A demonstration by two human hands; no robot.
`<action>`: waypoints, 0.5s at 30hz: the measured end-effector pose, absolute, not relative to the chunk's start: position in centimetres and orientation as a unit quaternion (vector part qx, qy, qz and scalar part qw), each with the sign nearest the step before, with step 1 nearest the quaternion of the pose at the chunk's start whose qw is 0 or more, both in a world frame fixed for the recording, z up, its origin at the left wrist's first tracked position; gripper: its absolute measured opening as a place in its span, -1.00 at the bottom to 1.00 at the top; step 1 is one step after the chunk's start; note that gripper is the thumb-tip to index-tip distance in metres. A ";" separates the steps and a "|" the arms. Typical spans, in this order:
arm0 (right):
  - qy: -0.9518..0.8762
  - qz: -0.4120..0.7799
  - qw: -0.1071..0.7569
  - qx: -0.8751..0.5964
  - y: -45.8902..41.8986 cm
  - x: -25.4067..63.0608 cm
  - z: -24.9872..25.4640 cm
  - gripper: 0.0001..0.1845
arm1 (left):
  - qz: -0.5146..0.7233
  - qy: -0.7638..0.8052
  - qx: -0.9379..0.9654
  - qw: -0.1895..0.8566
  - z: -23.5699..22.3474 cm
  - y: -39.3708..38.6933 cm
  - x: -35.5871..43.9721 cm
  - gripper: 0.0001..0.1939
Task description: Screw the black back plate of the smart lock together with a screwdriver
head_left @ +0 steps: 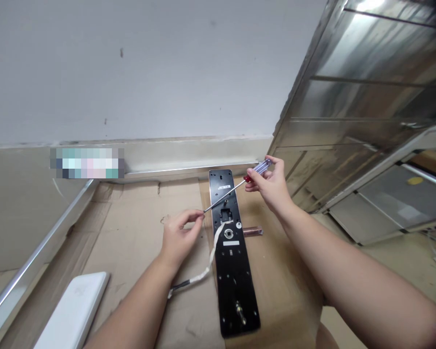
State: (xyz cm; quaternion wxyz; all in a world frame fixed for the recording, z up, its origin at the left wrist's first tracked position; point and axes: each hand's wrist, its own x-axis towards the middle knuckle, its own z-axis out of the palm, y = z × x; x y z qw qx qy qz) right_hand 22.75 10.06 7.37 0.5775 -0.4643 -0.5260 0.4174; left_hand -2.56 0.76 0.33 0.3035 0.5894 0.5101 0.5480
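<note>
My right hand point(271, 186) grips a screwdriver point(256, 173) by its clear blue-and-red handle. The thin steel shaft slants down-left across the top of a black door-lock backplate point(223, 191). My left hand point(181, 235) pinches at the shaft's tip, and anything small held there cannot be told. A white flat cable point(212, 257) runs from the plate's central opening, under my left hand's side, to a black-ended lead at lower left. A copper-coloured spindle bar point(253, 231) sticks out from under the plate's right edge.
The plate lies on flattened cardboard point(148, 208) on the floor. A white rectangular panel point(72, 310) rests at lower left. A grey wall and skirting rise behind, with a metal strip along the left. A shiny steel door leans at right.
</note>
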 end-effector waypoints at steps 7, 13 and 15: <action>-0.568 0.423 0.578 -0.407 9.4 22.5 8.2 -0.08 | 0.555 0.492 0.538 0.399 0.1 1.1 -1.9 -0.83; -0.567 0.442 0.596 -0.357 8.7 22.2 8.9 -0.08 | 0.568 0.461 0.488 0.477 0.0 1.6 -1.9 -0.74; -0.571 0.449 0.593 -0.348 8.7 22.2 8.9 -0.09 | 0.568 0.453 0.471 0.501 0.0 1.8 -2.0 -0.71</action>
